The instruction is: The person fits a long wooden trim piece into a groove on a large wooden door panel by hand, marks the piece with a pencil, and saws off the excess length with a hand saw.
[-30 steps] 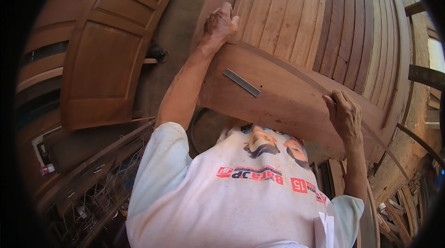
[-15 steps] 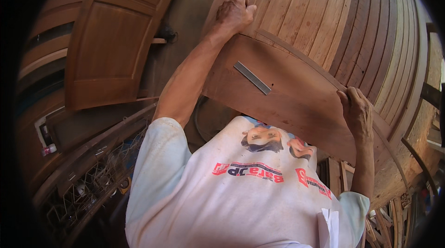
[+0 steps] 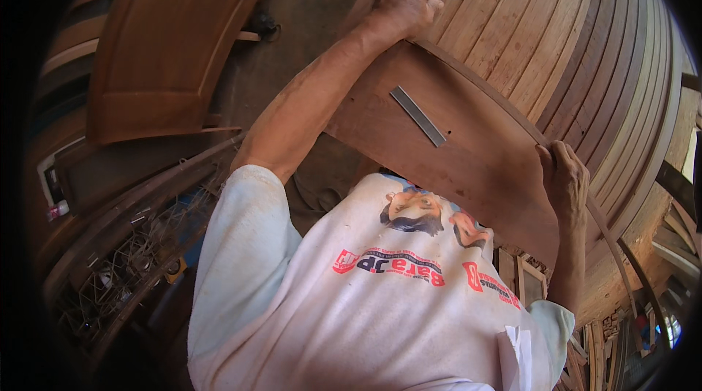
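A thin, long wooden strip runs along the far edge of a reddish-brown wooden board in front of me. My left hand is closed at the strip's far-left end, its knuckles up and its palm side hidden. Farther right, my right hand has its fingers curled over the strip, thumb side toward the board. Between my arms, a narrow grey metallic strip lies flat on the board, beside a small dark spot or hole.
Light planks and darker planks lie side by side beyond the board. A panelled wooden door leans at the left. Wire racking stands at lower left, and wood offcuts are piled at lower right.
My left hand has shifted to the right and farther away, now at the strip's end. My right hand stays nearly in place. The whole view has turned slightly.
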Available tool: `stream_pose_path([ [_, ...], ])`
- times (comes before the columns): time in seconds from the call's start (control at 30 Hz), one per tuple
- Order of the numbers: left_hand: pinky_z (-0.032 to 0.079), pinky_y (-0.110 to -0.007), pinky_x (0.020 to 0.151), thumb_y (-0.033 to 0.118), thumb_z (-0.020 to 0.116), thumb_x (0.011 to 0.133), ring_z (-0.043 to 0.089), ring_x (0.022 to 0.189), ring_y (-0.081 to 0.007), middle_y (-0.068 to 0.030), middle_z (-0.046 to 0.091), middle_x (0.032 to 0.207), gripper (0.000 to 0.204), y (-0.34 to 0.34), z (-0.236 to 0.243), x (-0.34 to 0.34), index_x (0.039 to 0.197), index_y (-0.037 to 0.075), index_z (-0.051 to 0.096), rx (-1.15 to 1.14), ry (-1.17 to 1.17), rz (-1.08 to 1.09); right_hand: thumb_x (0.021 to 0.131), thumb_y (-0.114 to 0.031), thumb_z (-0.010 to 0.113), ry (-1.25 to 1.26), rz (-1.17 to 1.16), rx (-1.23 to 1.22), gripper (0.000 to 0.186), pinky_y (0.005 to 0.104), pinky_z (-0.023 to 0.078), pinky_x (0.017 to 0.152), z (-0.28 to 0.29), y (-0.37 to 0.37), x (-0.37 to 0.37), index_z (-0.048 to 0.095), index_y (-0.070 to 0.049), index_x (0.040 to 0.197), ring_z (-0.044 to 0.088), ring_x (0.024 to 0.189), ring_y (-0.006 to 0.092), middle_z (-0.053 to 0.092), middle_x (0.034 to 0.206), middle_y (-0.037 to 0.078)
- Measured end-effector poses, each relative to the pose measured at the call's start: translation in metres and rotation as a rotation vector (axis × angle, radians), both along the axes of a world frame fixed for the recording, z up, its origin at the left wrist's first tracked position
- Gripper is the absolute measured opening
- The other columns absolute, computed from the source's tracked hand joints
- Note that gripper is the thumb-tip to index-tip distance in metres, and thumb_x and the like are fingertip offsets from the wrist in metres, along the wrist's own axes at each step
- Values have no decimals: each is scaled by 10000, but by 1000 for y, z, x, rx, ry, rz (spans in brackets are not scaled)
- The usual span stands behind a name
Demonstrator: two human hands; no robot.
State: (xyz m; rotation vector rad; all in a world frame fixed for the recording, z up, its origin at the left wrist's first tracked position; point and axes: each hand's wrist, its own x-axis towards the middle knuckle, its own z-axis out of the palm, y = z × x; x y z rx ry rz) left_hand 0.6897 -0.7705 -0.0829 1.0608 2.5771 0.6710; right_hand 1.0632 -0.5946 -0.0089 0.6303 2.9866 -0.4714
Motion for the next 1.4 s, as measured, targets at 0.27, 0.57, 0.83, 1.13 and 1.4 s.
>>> stream_pose_path([
  [0.27,570,-473,816,343,731,987,729,875,-299,-117,724,871,298,4,10,7,979,61,633,-20,-15,-30,1033,-340,713,31,-8,-26,311,454,537,666,2,-1,7,659,-53,925,672,745,345,655,818,123],
  [0.57,571,-497,878,335,752,959,745,952,-363,-179,756,934,312,1,2,-5,1019,56,628,-28,-53,-13,1024,-351,718,9,-67,-72,306,450,541,674,-7,-10,4,656,-68,924,685,768,329,657,823,107],
  [0.83,565,-520,840,325,763,958,732,926,-387,-206,742,917,317,0,7,-7,1016,54,608,-12,-112,-13,1012,-334,736,20,-7,-35,295,456,556,674,-8,-5,-1,658,-66,918,694,775,331,674,836,108],
  [1.13,546,-575,816,253,754,925,711,939,-493,-283,717,911,297,-1,13,-6,1025,34,581,84,-100,-2,1025,-319,713,-37,41,13,298,456,547,705,-10,4,-16,621,-66,898,686,801,314,654,836,106],
  [1.4,549,-564,819,282,766,911,711,938,-490,-282,721,915,327,-1,14,-5,1023,35,584,61,-67,6,1034,-300,684,57,63,43,198,454,546,724,-21,3,-18,619,-113,1037,700,832,297,639,841,84],
])
